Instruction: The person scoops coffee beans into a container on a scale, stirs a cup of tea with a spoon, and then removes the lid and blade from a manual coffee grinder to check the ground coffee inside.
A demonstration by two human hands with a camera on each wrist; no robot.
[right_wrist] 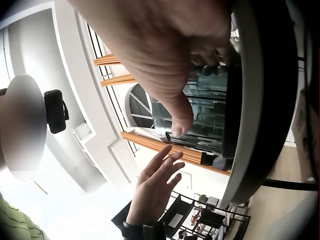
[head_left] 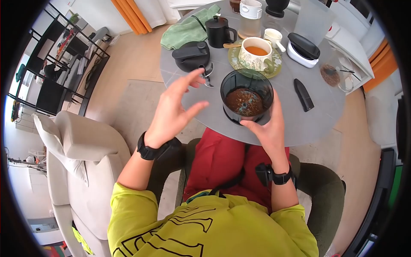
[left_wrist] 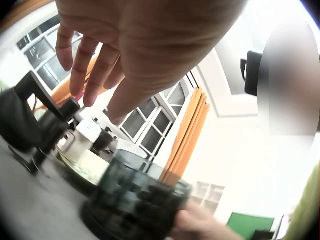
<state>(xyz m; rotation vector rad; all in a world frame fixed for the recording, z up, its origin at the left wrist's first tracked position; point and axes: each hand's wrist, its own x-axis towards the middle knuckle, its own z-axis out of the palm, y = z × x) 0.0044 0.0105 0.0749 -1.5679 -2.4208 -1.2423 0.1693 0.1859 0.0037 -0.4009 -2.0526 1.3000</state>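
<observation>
A dark tinted clear container [head_left: 247, 81] with brown granular contents [head_left: 244, 102] is near the table's front edge. The right hand [head_left: 272, 128] grips its right side, thumb at the near side; in the right wrist view the thumb of the right hand [right_wrist: 165, 65] lies against the container [right_wrist: 205, 110]. The left hand [head_left: 171, 109] is raised left of the container, fingers spread and holding nothing. In the left wrist view the left hand [left_wrist: 130, 45] hangs above the container [left_wrist: 135, 195], apart from it. A black lidded item [head_left: 191, 55] stands beyond the left fingertips.
On the grey round table [head_left: 295, 132] are a cup of amber liquid [head_left: 253, 60] on a green plate [head_left: 233, 64], a black pot [head_left: 218, 32], a green cloth [head_left: 184, 33], a white-and-black case [head_left: 303, 50], a black handheld tool [head_left: 303, 95] and a glass jug [head_left: 332, 75].
</observation>
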